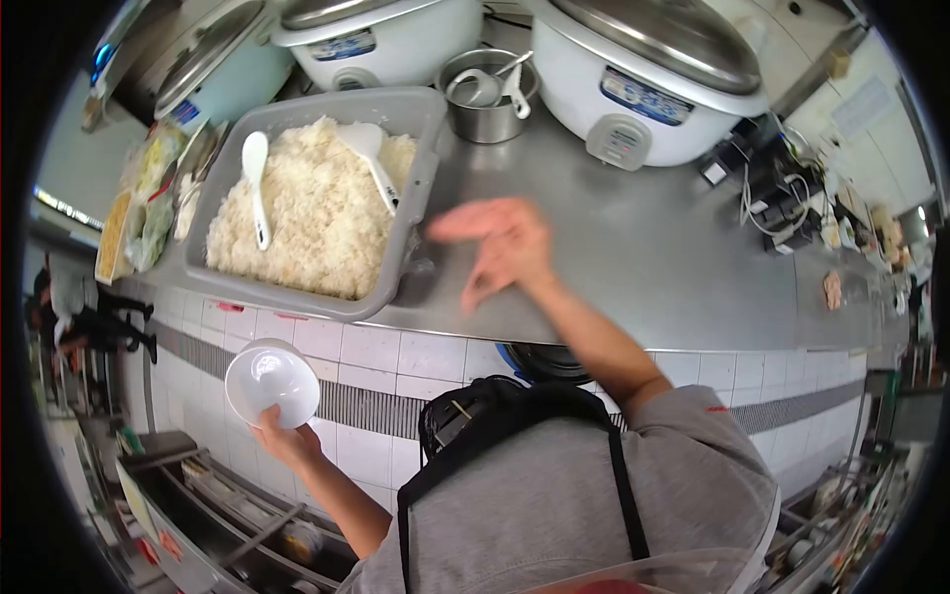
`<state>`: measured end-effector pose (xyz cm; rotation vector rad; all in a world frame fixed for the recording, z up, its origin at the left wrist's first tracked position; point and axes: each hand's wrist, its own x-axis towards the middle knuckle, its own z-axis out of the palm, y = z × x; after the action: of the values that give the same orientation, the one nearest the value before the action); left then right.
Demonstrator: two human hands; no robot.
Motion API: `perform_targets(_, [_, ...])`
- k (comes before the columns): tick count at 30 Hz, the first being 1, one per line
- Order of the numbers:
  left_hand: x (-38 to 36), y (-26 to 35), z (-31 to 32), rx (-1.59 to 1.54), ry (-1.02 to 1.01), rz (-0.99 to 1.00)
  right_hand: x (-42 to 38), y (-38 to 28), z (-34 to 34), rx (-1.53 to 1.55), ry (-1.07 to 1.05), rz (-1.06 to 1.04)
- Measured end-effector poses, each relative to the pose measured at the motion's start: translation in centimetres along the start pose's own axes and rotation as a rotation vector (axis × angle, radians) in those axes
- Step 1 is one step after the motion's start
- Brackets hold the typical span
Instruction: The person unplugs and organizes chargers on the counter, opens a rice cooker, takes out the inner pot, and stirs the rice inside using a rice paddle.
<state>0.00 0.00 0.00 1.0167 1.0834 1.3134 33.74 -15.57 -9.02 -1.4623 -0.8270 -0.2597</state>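
A white bowl (269, 361) is gripped at its rim by my left hand (284, 436), out in front of the counter's edge. The bowl looks bare inside. Over the steel counter, my right hand (505, 243) holds nothing; its fingers are apart and slightly blurred. It is just to the right of a grey tub (424, 148) heaped with cooked white rice (307, 218). One white rice paddle (255, 183) lies on the rice at the left. Another rice paddle (364, 144) rests on the rice at the upper right.
Behind the tub stand large rice cookers (633, 89) with metal lids. A steel pot (487, 127) with ladles sits between two of them. Cables (782, 198) and dark boxes crowd the right end. Food containers (117, 238) line the left, and a person (79, 307) stands far left.
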Motion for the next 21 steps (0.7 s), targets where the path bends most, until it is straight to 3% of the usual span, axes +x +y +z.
perform_targets(1, [0.6,0.6,0.6,-0.007,-0.013,0.014,1.6,-2.1,-2.8,0.088,0.057,0.268])
perform_targets(2, [1.1,1.0,1.2,-0.017,-0.021,0.031,3.1,-1.7,-5.4,-0.256,0.182,-0.033])
perform_targets(3, [-1.7,-1.4,1.0,-0.045,-0.021,-0.049,3.4,-0.5,-12.3,-0.584,0.123,-0.244])
perform_targets(5, [-1.1,-0.9,0.3,0.015,-0.022,0.007,3.2,-2.1,-14.4,-0.354,0.324,0.097])
perform_targets(9, [-1.0,-0.7,-1.2,0.029,0.025,-0.023,0.7,4.1,-18.2,-0.525,0.623,0.259])
perform_targets(11, [-0.9,-0.8,-1.7,0.034,-0.003,-0.038,-0.9,10.8,-19.6,-1.56,0.159,0.345])
perform_targets(13, [-0.8,-1.0,-1.3,0.042,-0.017,-0.038,1.7,15.3,-18.5,-1.239,0.216,0.38])
perform_targets(15, [-1.0,-1.0,-1.9,0.08,-0.006,-0.03,3.2,16.7,-15.4,-1.37,0.077,0.446])
perform_targets(17, [-1.3,-1.3,-1.9,0.067,-0.011,-0.04,4.5,6.5,-11.5,-0.757,-0.063,0.638])
perform_targets(19, [-1.6,-1.6,-1.7,0.046,0.0,-0.056,-0.3,7.3,-6.7,-1.022,-0.194,0.261])
perform_targets(21, [-1.7,-1.8,-1.8,0.033,-0.034,-0.072,-6.1,5.5,-0.8,-0.815,-0.295,-0.083])
